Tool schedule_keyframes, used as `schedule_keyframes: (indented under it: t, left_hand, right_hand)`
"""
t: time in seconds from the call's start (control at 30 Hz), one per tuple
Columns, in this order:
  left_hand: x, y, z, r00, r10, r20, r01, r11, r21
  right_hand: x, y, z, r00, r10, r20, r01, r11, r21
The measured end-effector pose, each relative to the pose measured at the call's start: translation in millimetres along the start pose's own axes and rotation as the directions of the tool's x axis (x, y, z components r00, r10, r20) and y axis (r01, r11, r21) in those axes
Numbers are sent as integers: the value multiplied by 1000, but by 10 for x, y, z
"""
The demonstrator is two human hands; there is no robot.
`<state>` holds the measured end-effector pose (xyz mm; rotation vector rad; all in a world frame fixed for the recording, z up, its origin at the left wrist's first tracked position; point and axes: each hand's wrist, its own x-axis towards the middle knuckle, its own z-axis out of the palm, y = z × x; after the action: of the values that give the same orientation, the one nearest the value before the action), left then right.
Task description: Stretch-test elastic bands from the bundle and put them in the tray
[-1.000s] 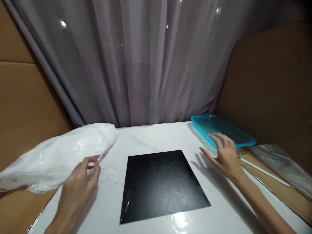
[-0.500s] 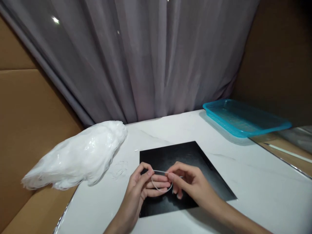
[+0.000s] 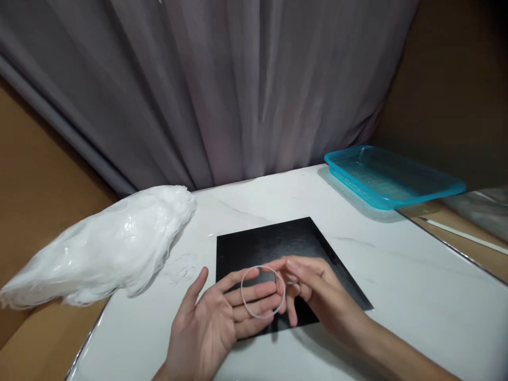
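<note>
A thin white ring (image 3: 242,299), round and translucent, stands in front of the fingers of my left hand (image 3: 216,317). That hand is palm up, its thumb spread away and its fingers stretched out behind and against the ring. My right hand (image 3: 317,280) has thumb and forefinger together at the ring's upper right, with the other fingers partly curled below; the exact grip is partly hidden. Both hands are above a black square sheet (image 3: 273,243) lying on the white marbled table (image 3: 254,198).
A white, shiny plastic bundle (image 3: 107,248) lies at the left edge. Faint thin strands (image 3: 181,269) are beside it. At the back right sits a translucent blue tray (image 3: 357,196); a pale slim stick (image 3: 464,235) lies beyond the right edge. A grey curtain (image 3: 238,95) hangs behind.
My left hand has let go of the ring and opened flat, thumb spread. The ring has turned to show its full circle. The view has shifted slightly.
</note>
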<state>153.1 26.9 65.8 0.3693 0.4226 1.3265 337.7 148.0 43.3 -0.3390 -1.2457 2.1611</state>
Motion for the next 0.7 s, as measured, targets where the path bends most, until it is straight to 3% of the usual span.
schedule_keyframes:
  t: [0.3, 0.47, 0.7]
  left_hand:
    - [-51, 79, -10, 983, 87, 163, -88, 996, -2]
    - [-85, 113, -4, 981, 93, 170, -111, 989, 96]
    - [-96, 123, -51, 968, 68, 241, -89, 993, 79]
  right_hand:
    - [-31, -9, -23, 996, -30, 89, 31, 999, -9]
    - [-27, -4, -27, 992, -27, 119, 28, 1000, -9]
    - [-48, -34, -16, 987, -99, 125, 99, 995, 2]
